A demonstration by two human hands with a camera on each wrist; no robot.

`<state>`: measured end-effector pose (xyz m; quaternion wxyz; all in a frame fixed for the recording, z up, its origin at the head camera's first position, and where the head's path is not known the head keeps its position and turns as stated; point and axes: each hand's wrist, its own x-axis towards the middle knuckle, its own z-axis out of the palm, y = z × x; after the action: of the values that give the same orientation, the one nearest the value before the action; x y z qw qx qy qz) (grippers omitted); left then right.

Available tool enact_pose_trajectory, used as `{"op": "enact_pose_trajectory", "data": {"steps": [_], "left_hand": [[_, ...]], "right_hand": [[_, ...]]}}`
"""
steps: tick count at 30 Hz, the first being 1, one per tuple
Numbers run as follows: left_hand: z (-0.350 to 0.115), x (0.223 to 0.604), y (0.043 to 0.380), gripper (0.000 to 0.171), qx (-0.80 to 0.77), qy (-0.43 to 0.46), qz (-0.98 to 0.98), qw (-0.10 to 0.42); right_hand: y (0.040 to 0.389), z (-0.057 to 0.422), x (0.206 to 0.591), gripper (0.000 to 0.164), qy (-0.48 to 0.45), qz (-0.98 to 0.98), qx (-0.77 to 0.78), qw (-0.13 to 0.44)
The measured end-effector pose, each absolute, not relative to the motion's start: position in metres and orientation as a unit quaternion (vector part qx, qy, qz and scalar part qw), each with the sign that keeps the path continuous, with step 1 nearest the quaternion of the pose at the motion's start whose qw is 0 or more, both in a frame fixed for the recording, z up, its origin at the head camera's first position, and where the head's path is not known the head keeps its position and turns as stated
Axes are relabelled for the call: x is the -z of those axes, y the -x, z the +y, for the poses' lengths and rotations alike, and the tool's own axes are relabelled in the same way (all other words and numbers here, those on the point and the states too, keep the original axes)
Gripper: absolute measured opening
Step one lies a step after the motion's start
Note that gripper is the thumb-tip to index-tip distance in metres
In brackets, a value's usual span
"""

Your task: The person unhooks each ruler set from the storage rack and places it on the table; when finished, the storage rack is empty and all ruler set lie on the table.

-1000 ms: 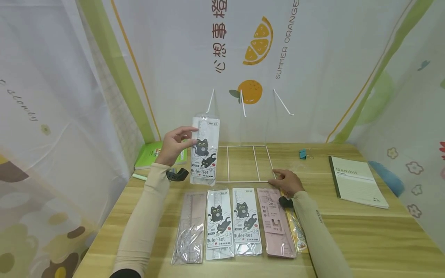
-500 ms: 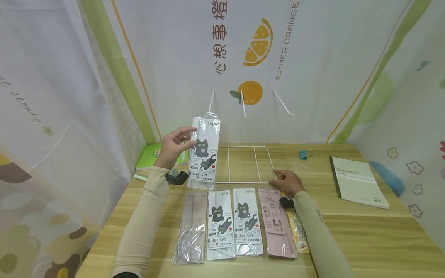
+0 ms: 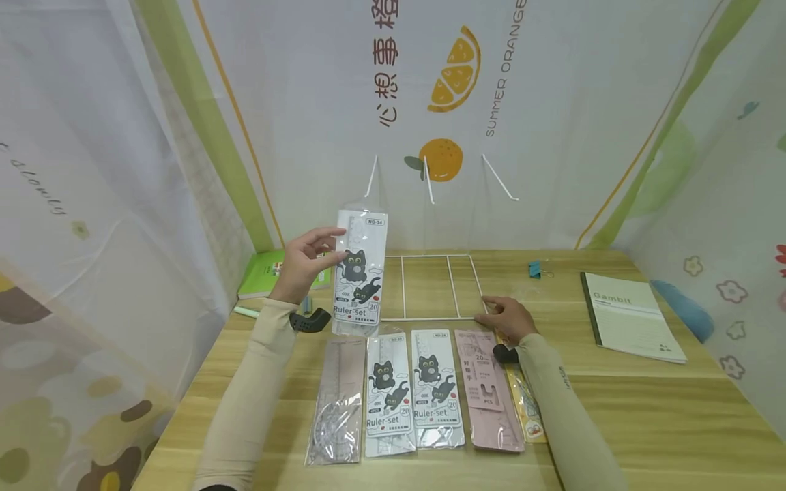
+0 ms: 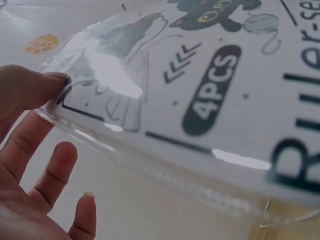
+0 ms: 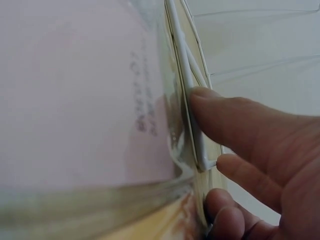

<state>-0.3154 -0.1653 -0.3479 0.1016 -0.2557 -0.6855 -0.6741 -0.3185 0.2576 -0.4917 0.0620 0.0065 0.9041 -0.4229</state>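
My left hand point(image 3: 301, 267) pinches the left edge of a clear-wrapped ruler set point(image 3: 362, 273) printed with black cats. The packet hangs upright, its top just below the tip of the left hook point(image 3: 371, 177) of a white wire rack point(image 3: 430, 318). In the left wrist view the thumb presses the front of the ruler set point(image 4: 165, 100), other fingers spread beneath. My right hand point(image 3: 511, 320) grips the rack base's front right corner. The right wrist view has its thumb on the white wire point(image 5: 186, 65). Two matching cat ruler sets point(image 3: 389, 392) lie in front.
Flanking those are a greyish-pink ruler packet point(image 3: 334, 402) and a pink one point(image 3: 491, 382), with a yellow packet point(image 3: 533, 419) partly under the right arm. Behind lie a green book point(image 3: 260, 273), a blue binder clip point(image 3: 535, 269) and a notebook point(image 3: 632, 317).
The held ruler set has dropped slightly, and its top now sits a little lower against the left hook. My right hand stays at the rack's corner.
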Motion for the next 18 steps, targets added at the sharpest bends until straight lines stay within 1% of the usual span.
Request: {"op": "enact_pose_trajectory", "data": {"steps": [5,14,18], "left_hand": [[-0.182,0.364,0.304,0.041,0.657,0.221,-0.719,0.047],[-0.232,0.409,0.277,0.050,0.625,0.090,-0.772,-0.077],[-0.250,0.428,0.260,0.052,0.611,0.048,-0.782,-0.115]], "right_hand": [[0.322,0.258,0.492,0.071,-0.014,0.902,0.425,0.067],[0.320,0.258,0.486,0.071,-0.022,0.897,0.431,0.090],[0.319,0.257,0.485,0.072,-0.024,0.893,0.439,0.100]]}}
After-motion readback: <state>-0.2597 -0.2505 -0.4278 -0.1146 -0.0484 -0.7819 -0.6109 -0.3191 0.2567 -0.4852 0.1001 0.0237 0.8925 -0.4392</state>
